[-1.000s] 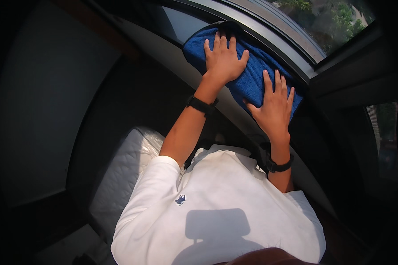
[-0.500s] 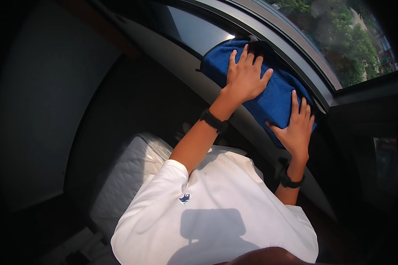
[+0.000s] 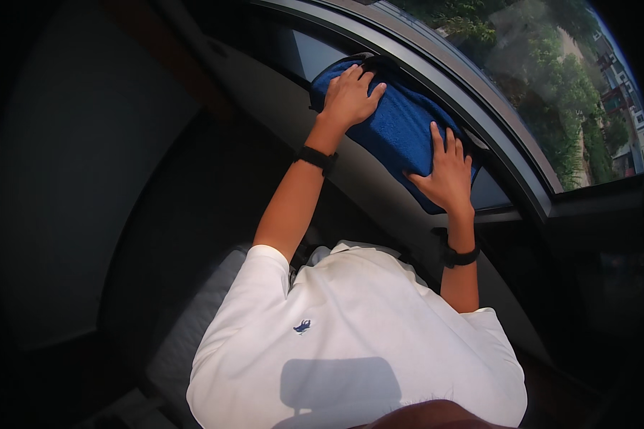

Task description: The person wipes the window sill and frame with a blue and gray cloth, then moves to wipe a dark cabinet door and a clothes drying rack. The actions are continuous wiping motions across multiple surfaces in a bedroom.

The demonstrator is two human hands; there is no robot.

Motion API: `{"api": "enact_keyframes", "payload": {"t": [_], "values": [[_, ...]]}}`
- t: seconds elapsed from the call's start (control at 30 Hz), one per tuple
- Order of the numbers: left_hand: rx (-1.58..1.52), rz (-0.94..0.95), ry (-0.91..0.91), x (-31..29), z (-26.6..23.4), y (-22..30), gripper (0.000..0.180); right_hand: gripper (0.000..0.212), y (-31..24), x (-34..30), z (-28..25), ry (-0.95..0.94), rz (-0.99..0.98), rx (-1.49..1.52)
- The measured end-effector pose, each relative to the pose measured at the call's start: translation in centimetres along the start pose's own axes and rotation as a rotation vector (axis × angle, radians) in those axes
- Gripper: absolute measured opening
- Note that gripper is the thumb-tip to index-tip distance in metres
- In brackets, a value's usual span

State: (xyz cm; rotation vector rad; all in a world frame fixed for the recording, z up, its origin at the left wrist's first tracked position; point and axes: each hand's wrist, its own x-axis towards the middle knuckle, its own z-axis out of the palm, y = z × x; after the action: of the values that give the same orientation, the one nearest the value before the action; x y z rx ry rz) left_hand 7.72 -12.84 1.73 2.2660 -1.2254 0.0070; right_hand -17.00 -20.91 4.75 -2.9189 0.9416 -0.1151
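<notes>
A blue fuzzy towel (image 3: 392, 139) with a dark edge lies spread along the ledge below the window, covering part of it. My left hand (image 3: 348, 100) rests on the towel's far left end, palm down, its fingertips at the dark far edge. On the towel's right end lies my right hand (image 3: 449, 177), fingers spread and thumb out to the left. Both hands press flat on the cloth; whatever is beneath the towel is hidden. Each wrist wears a black band.
The curved window frame (image 3: 451, 89) runs along the far side of the ledge, with trees and buildings beyond the glass. A grey strip of ledge (image 3: 488, 191) shows right of the towel. A pale quilted surface (image 3: 193, 322) lies at lower left, beside a dark panel.
Both hands and the towel have slid left along the ledge, baring a grey strip at the right. My left fingers are less spread. The view has shifted somewhat.
</notes>
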Motion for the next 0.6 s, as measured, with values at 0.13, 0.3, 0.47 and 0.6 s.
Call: {"api": "enact_keyframes", "payload": {"t": [0.13,0.3,0.47,0.6], "values": [[0.172,-0.015,0.058,1.3,-0.2,-1.9,0.061,0.112,-1.4,2.3,0.8,0.054,-0.078,0.078],[0.163,0.068,-0.014,-0.1,1.3,-0.6,0.061,0.111,1.1,-0.5,0.7,0.11,-0.031,0.009],[0.078,0.055,0.064,-0.2,2.7,0.3,0.061,0.117,1.3,0.7,1.7,0.087,0.064,-0.051],[0.082,0.017,0.053,2.5,4.0,-0.2,0.061,0.122,0.4,4.3,3.1,0.004,0.132,-0.095]]}}
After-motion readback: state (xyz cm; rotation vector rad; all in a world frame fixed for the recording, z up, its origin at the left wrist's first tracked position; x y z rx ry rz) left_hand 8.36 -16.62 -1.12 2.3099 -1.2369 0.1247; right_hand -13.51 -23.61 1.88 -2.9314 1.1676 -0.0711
